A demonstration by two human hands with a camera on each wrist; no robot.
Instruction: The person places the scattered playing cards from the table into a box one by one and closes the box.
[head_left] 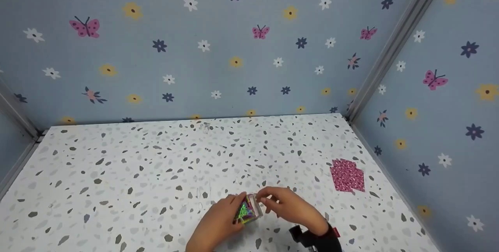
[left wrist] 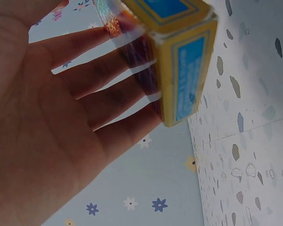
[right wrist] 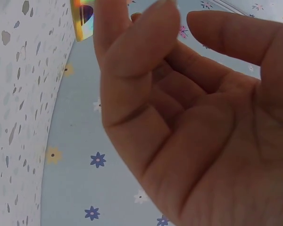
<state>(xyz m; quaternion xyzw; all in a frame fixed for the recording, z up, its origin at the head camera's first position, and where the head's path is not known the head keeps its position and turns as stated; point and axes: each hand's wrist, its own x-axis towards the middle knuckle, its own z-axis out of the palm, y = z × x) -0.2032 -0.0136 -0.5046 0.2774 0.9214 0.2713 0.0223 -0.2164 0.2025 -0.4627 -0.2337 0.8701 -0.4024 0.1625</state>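
Observation:
My left hand (head_left: 219, 220) holds a small shiny box (head_left: 245, 210) with yellow edges and a multicoloured glittery face, low in the middle of the head view. In the left wrist view the fingers lie along one side of the box, and blue panels (left wrist: 189, 70) show on its yellow sides. Close by the box's right end is my right hand (head_left: 288, 205), fingers bent, with fingertips right at its edge. The right wrist view shows the thumb apart from the bent fingers (right wrist: 127, 84) and nothing between them; the index fingertip is cut off by the frame's top.
Several pink glittery cards (head_left: 347, 176) lie overlapping on the speckled white table (head_left: 156, 158), toward its right side. Blue flowered walls (head_left: 210, 61) stand behind the table and at its right. A black strap (head_left: 319, 240) is round my right wrist.

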